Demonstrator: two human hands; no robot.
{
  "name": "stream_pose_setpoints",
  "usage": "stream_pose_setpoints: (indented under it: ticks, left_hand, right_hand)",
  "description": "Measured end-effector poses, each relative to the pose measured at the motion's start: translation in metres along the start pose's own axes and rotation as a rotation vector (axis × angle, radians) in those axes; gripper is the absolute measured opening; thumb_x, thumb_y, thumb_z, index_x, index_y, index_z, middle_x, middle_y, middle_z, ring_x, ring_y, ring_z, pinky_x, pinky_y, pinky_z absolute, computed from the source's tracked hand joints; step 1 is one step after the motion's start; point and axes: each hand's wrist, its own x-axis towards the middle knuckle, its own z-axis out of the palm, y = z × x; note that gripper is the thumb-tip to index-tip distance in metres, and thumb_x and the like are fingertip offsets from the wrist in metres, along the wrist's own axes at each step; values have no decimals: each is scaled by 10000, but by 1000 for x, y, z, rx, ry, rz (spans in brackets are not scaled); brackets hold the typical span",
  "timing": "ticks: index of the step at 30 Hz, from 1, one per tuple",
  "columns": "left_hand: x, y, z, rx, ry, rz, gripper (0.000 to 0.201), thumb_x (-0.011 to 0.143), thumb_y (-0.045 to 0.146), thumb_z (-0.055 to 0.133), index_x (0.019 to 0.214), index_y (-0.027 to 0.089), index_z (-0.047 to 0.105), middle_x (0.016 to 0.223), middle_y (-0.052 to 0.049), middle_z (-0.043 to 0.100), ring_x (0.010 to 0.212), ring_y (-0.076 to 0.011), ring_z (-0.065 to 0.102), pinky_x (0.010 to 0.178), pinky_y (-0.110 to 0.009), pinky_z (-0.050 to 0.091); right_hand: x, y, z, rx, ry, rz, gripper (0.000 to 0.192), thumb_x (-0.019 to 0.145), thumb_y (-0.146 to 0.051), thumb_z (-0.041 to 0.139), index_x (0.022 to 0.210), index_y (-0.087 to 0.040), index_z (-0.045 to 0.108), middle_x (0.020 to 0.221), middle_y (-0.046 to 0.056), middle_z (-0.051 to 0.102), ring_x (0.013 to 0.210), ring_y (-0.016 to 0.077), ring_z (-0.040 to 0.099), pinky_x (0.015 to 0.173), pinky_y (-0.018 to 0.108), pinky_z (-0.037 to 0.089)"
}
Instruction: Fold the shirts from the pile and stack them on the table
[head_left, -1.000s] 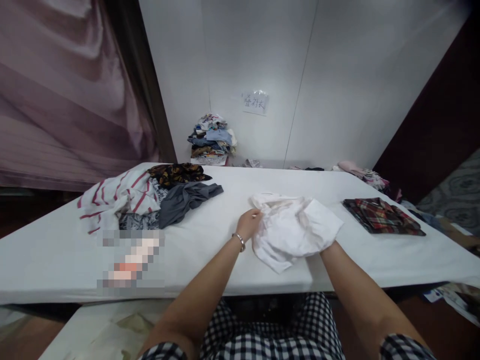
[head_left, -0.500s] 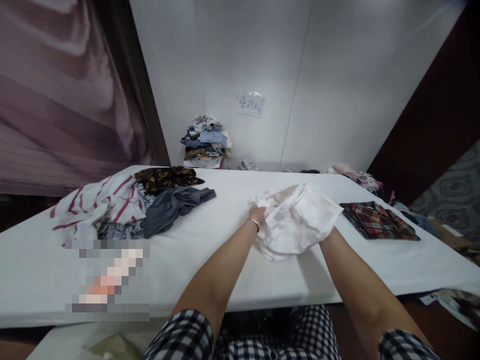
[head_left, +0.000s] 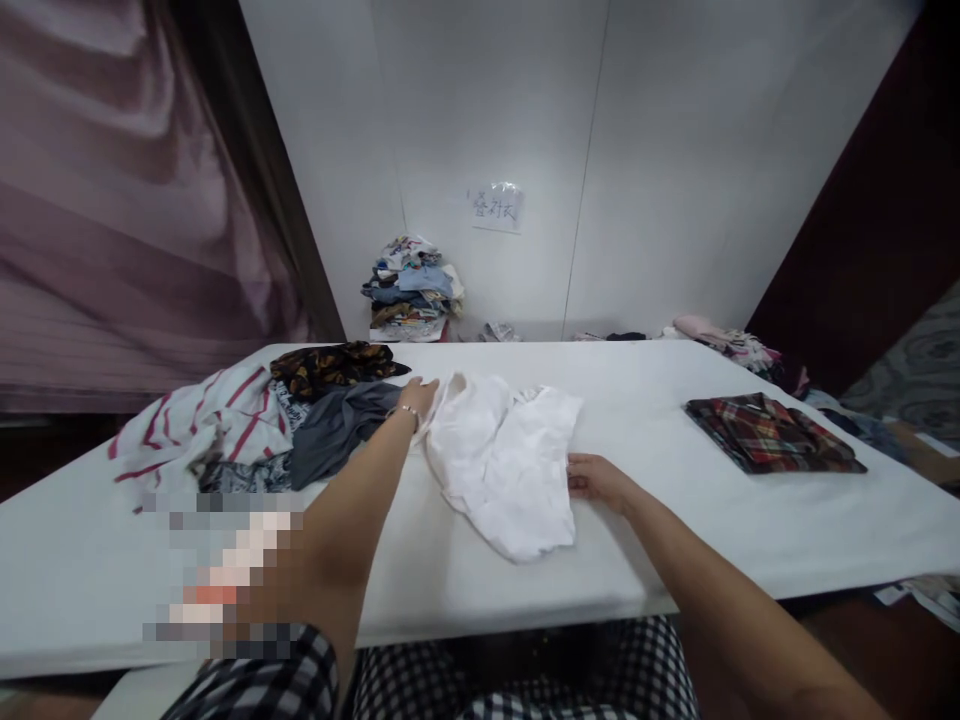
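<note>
White garment: a crumpled white top, now lying on the white table near the front edge, left of the table's middle; half a second ago it was bunched and lifted between both hands further right, close to the plaid piece.
Change: garment carried leftward and set down, partly opened out; one end reaches toward the grey cloth, the other trails toward the near edge.
Reading: judged as laid out for flattening; no fold is visible yet.
Left hand: stretched forward, fingers closed on the far left corner of the white garment, just beside the grey garment; a bracelet sits at the wrist.
Right hand: resting on the table at the garment's right edge, fingers together and touching the hem; whether it pinches the cloth cannot be told.
Grey garment: loose, dark grey, touching the heap to the left.
Striped garment: white with red stripes, crumpled, far left.
Patterned garment: black and gold, behind the grey one.
Plaid shirt: folded flat, well apart on the right.
Clothes stack: piled against the wall beyond the table.
Wall label: paper sheet, writing not legible.
</note>
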Motion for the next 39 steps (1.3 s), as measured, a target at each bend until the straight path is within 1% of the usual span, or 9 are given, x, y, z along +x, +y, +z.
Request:
stream_pose_setpoints:
  ticks: [3,7,13,18,23,27,30,33,39]
  left_hand:
    - [-24,-37,-8,108,-22,-60,282,738,257,620,979,110,622,1157,-212,643,1141,-342,556,987,-443,393]
    - [-62,-58,-14,176,-48,-2,370,788,314,578,1105,124,595,1303,-194,562,1208,-307,521,1035,-406,377]
    - [-154,-62,-6,366,-190,434,444,833,426,527,1179,155,592,1246,-134,614,1193,-287,539,1036,-442,413]
    - [-211,-57,3,464,-295,779,486,775,472,625,1219,278,583,1220,-74,641,1095,-270,600,878,-414,526]
    - [-203,-45,4,571,-411,801,58,797,270,601,823,244,646,850,-41,692,828,-229,647,734,-369,518]
    - [-169,-43,-22,527,-265,782,121,763,134,543,807,209,628,850,-68,691,846,-234,644,774,-379,494]
    - [-141,-56,-63,499,-35,689,202,737,132,505,889,178,631,943,-103,688,908,-249,627,831,-398,487]
    - [-123,-82,-98,536,45,530,215,708,123,466,830,181,632,960,-87,676,918,-239,618,839,-390,499]
    - [-130,-120,-109,477,8,246,289,689,168,478,929,185,639,1141,-87,636,1090,-258,594,950,-423,494]
  right_hand:
    - [18,-9,-17,-147,213,11,328,739,-312,690,1031,-164,680,949,98,721,784,195,671,670,320,543]
    - [57,-28,-41,-339,496,-87,471,768,-384,636,1176,-148,619,1172,145,652,1007,256,635,743,363,538]
    - [121,-45,-48,-604,591,-145,579,792,-385,605,1315,-148,528,1371,129,521,1242,268,495,1007,355,396]
    - [144,-58,-39,-834,550,-90,438,694,-277,672,1110,-141,667,1098,135,680,1043,293,608,843,316,444]
    - [109,-84,-69,-1002,520,-155,171,768,-292,570,804,-183,697,879,69,703,862,218,608,699,260,394]
    - [38,-91,-101,-1081,502,-268,257,806,-397,528,740,-190,666,693,29,639,698,182,552,613,260,356]
    - [-15,-74,-100,-905,188,-229,343,794,-493,557,705,-178,659,624,0,590,603,145,503,560,246,352]
    - [-39,-54,-88,-727,-104,-101,348,766,-514,616,778,-179,706,673,4,624,611,136,522,549,236,378]
    - [26,-45,-78,-757,282,-34,385,836,-467,513,1010,-179,701,1014,88,692,845,194,626,664,260,472]
